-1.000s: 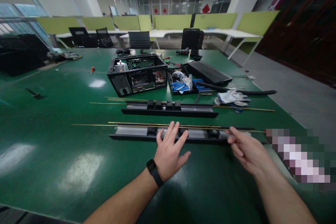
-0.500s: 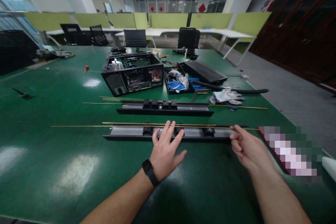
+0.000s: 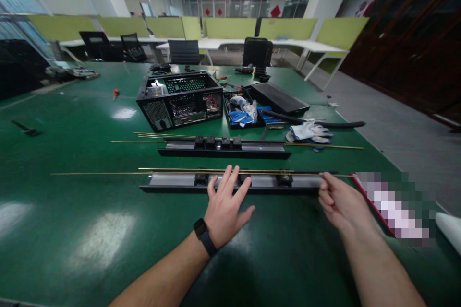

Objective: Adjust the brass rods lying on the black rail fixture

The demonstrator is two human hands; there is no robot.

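A long black-edged rail with a grey channel (image 3: pixel 173 181) lies crosswise in front of me, with several small black blocks (image 3: pixel 285 178) in it. Thin brass rods (image 3: pixel 154 169) run along its far side, one reaching well past the left end. My left hand (image 3: pixel 226 204), fingers spread, rests over the middle of the rail and partly hides a block. At the rail's right end, my right hand (image 3: pixel 336 196) pinches a thin brass rod (image 3: pixel 93 173) between thumb and forefinger. A second rail (image 3: pixel 223 154), holding several black blocks, lies behind, with more brass rods beside it.
Behind the rails stand an open black computer case (image 3: pixel 180 103), a black tray of gloves (image 3: pixel 243 112) and a black panel (image 3: pixel 279 97). White gloves (image 3: pixel 309 132) and a black tube (image 3: pixel 345 124) are at right. A blurred red-edged item (image 3: pixel 396 206) lies near my right hand.
The pinched brass rod has slid left, its left end sticking out farther beyond the rail. My right hand stays at the rail's right end; my left hand keeps its place.
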